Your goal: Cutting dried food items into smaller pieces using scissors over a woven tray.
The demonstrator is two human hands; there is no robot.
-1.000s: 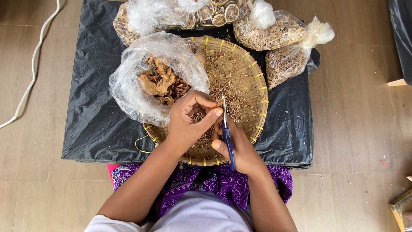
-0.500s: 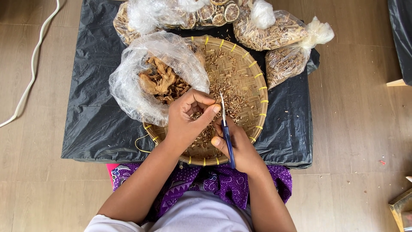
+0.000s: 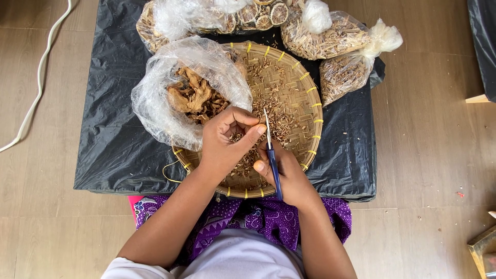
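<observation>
Scissors [image 3: 270, 155] with blue handles sit in the right hand [image 3: 289, 178], blades pointing up and away from the person over the middle of a round woven tray [image 3: 305, 93] edged with yellow ties. The right hand is closed around the handles, and the blades look nearly closed. The left hand [image 3: 225, 142] is just beside the blades, fingers curled and pinched together on a small brown piece that is too small to make out clearly; its thumb tip nearly touches the blade. Beneath both hands the tray holds a scatter of small brown cut bits [image 3: 274, 116]. On the tray's left part lies an open clear plastic bag [image 3: 170, 98] with larger dried brown chunks [image 3: 194, 95] inside, touching the left hand's knuckles. The tray rests on a low bench covered with black plastic sheeting [image 3: 113, 129]. At the far edge of that sheeting are more clear bags: one holding dried round slices [image 3: 258, 13], and two tied bags of pale dried sticks [image 3: 330, 39]. The person sits close against the near edge, wearing purple patterned cloth [image 3: 258, 217] over the lap. A white cable [image 3: 39, 88] runs across the wooden floor [image 3: 434, 170] on the left.
</observation>
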